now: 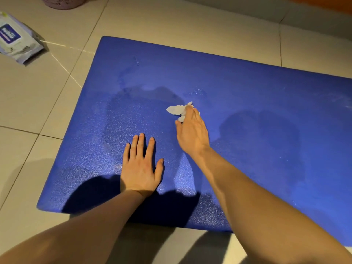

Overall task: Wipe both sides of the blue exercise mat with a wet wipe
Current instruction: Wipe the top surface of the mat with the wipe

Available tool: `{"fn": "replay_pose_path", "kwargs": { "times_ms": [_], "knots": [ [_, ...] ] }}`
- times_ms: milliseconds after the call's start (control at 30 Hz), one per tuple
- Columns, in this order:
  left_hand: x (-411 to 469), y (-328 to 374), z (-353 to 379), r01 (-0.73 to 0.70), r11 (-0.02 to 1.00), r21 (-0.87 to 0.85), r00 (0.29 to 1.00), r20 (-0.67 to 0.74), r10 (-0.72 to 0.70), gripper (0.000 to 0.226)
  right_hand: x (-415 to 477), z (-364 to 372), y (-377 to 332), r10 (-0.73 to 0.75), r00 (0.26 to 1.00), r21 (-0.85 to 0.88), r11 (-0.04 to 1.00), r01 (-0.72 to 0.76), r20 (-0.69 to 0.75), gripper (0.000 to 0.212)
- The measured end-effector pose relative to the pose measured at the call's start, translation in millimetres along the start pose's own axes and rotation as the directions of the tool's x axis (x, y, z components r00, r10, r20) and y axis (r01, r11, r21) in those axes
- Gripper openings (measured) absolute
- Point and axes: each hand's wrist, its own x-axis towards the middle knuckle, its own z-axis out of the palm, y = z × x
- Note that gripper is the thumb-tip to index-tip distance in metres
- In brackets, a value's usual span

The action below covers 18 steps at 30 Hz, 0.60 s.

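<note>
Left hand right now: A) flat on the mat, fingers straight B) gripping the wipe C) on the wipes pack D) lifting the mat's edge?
A: the left hand lies palm-down on the blue mat, fingers straight; the right hand presses the wet wipe.

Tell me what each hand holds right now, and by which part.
The right hand presses a crumpled wet wipe onto the blue exercise mat, fingers over its right end. The left hand lies flat on the mat, holding nothing.

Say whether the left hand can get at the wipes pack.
Probably, with a lean: the left hand lies flat on the mat, empty, and nothing stands between it and the wipes pack.
</note>
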Motion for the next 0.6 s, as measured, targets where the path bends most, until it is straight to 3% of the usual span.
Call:
{"fn": "replay_pose_path", "kwargs": {
  "times_ms": [133,333,500,600],
  "knots": [
    [0.3,0.2,0.1,0.005,1.000,0.008,1.000,0.005,-0.005,0.071,-0.5,-9.5,9.3,-0.083,0.982,-0.300,0.945,0.131,0.168,0.072],
    [0.3,0.3,-0.3,0.005,1.000,-0.004,1.000,0.002,-0.005,0.070,-0.1,-2.8,4.8,0.001,0.970,-0.474,0.873,0.118,0.243,0.077],
    [-0.1,-0.3,-0.4,0.005,1.000,0.007,1.000,0.024,-0.005,0.071,-6.5,-36.2,60.8,0.144,0.983,-0.529,0.846,-0.063,0.114,0.088],
    [-0.5,-0.8,0.4,0.005,1.000,0.001,1.000,0.030,-0.005,0.071,-8.4,-60.3,84.1,0.312,0.949,-0.547,0.800,-0.245,0.032,0.087]
  ]
}}
